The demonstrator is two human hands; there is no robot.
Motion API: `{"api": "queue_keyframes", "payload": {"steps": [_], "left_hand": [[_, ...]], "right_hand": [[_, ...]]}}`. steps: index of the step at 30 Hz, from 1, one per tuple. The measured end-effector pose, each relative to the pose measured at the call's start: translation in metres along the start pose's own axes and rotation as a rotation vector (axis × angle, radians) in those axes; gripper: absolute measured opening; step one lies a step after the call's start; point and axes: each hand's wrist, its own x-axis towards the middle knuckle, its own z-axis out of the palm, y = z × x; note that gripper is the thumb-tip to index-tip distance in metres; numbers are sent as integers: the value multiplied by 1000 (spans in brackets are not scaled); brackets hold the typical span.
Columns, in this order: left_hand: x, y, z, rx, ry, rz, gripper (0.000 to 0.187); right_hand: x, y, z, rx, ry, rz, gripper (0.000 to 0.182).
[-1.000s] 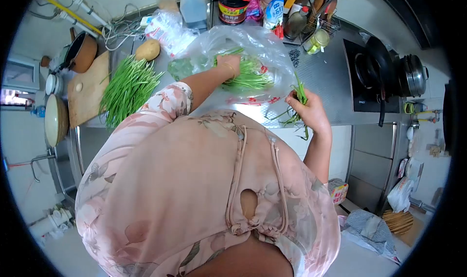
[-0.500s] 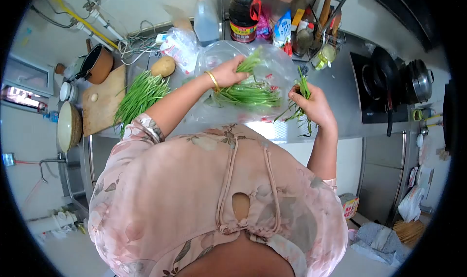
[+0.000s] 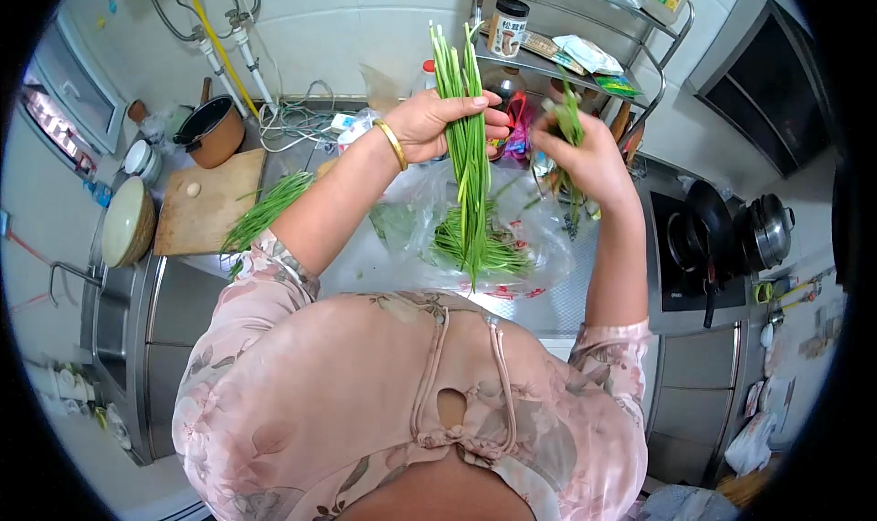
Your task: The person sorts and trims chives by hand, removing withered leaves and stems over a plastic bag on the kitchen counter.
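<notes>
A bunch of long green stalks (image 3: 470,164) hangs upright across my left hand (image 3: 437,123), raised above the counter, with the thumb over it and the fingertips reaching past it. Pinched in my right hand (image 3: 589,155) are darker, limp green leaves (image 3: 570,119), a little blurred. Below both hands a clear plastic bag (image 3: 548,247) lies spread on the counter, with more green stalks (image 3: 502,251) on it. Another pile of green stalks (image 3: 272,212) rests to the left, partly hidden behind my left forearm.
A wooden cutting board (image 3: 206,208) with a small pale round item, a brown pot (image 3: 217,137) and a bowl (image 3: 128,222) stand at the left. A metal rack (image 3: 548,64) is at the back. At the right, a black wok (image 3: 706,212) sits on the stove.
My left hand has lifted a bunch of stalks off the bag and holds it upright. My right hand has moved up with its leaves. The view has tilted upward, showing more of the rack.
</notes>
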Motion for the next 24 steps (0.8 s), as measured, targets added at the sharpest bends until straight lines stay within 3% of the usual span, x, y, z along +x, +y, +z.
{"api": "queue_keyframes", "payload": {"steps": [4, 8, 17, 21, 24], "left_hand": [[2, -6, -13, -168, 75, 12, 31], [-4, 7, -21, -221, 214, 83, 28], [-15, 14, -30, -237, 138, 79, 32], [-20, 17, -37, -172, 46, 22, 27], [-15, 11, -41, -102, 104, 19, 22]], "right_hand": [[32, 3, 14, -99, -52, -59, 24], [33, 1, 24, -47, -145, 98, 24], [39, -1, 55, 133, -228, 117, 19], [47, 23, 53, 355, -181, 179, 14], [43, 22, 53, 284, -110, 103, 13]]}}
